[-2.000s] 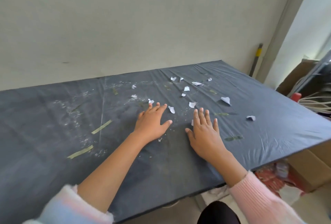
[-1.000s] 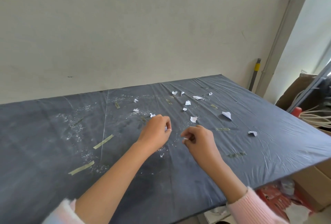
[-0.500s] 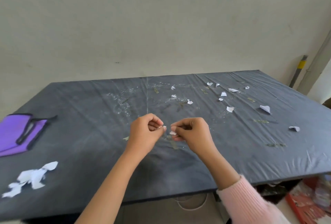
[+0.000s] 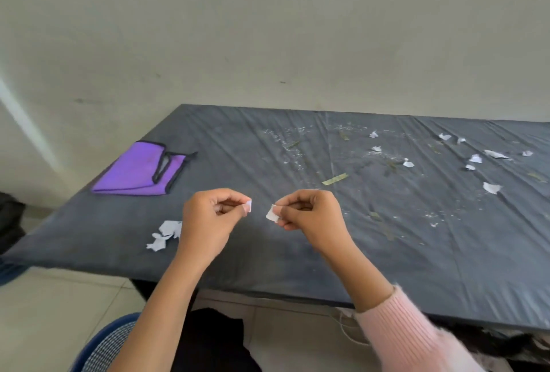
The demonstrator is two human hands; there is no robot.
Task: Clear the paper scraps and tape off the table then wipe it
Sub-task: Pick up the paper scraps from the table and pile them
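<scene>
My left hand [image 4: 211, 217] pinches a small white paper scrap [image 4: 248, 205] above the dark table [image 4: 297, 258]. My right hand [image 4: 309, 217] pinches another white scrap [image 4: 271, 213] a little to the right of it. A pile of white scraps [image 4: 165, 234] lies just left of my left hand. Several loose scraps [image 4: 491, 187] are scattered at the right, among strips of greenish tape [image 4: 334, 178] and fine white crumbs. A folded purple cloth [image 4: 140, 173] lies at the table's far left.
A pale wall runs along the table's far edge. The table's left end sits beside light floor tiles [image 4: 59, 297]. A blue-rimmed seat [image 4: 101, 345] shows below the near edge.
My view has swung left, bringing the purple cloth and the scrap pile into sight. Both hands went from flat on the table to pinching scraps, and have drawn slightly apart.
</scene>
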